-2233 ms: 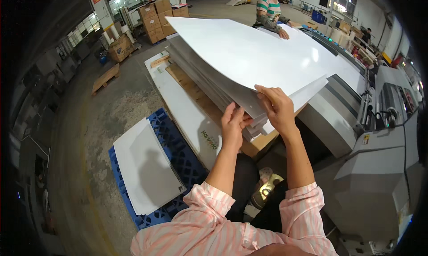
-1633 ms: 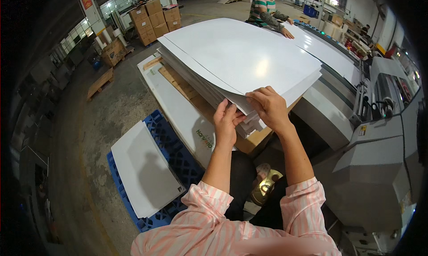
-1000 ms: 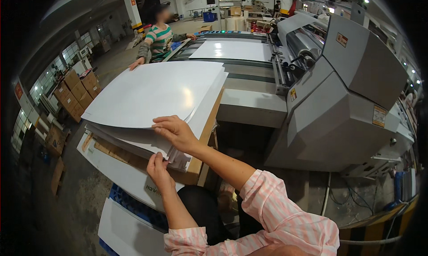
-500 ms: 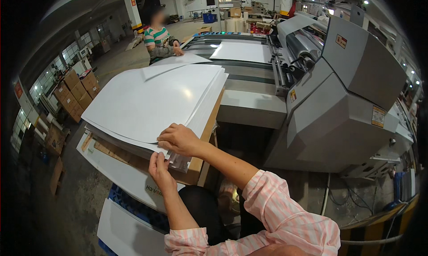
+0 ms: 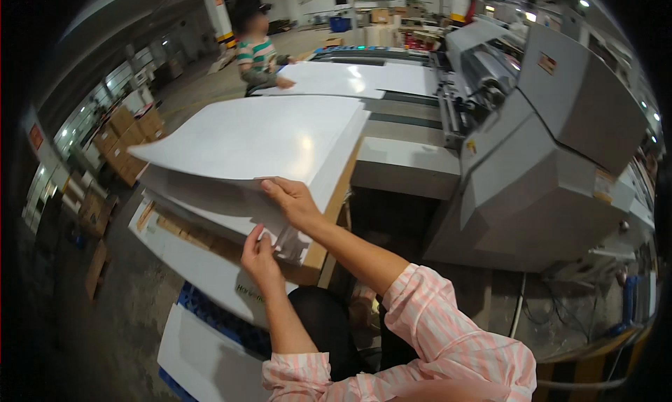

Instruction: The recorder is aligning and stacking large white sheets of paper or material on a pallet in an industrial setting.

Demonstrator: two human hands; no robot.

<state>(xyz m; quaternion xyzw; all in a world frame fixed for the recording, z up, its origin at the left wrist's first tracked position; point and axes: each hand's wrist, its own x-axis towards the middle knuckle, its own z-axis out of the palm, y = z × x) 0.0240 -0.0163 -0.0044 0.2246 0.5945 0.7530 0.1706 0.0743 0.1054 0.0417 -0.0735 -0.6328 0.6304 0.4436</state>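
A tall stack of large white sheets (image 5: 327,165) lies in front of me. My right hand (image 5: 292,202) pinches the near corner of the raised top sheet (image 5: 238,139), thumb above and fingers beneath. That sheet bows upward, leaving a dark gap over the lower sheets (image 5: 203,192). Just below, my left hand (image 5: 262,258) has its thumb and fingertips at the near edge of those lower sheets, seemingly pinching them; its grip is partly hidden.
Rightward stands a big grey machine (image 5: 518,185) with rollers and a feed table. Across the stack, a co-worker (image 5: 259,55) handles another white sheet (image 5: 315,78) on that table. A blue pallet (image 5: 217,318) and white boards (image 5: 203,353) are low at left; cartons (image 5: 126,139) stand farther off.
My right hand has lifted the top sheet's corner, opening a gap above the stack. My left hand stays low at the edge. The co-worker's sheet has moved rightward onto the feed table.
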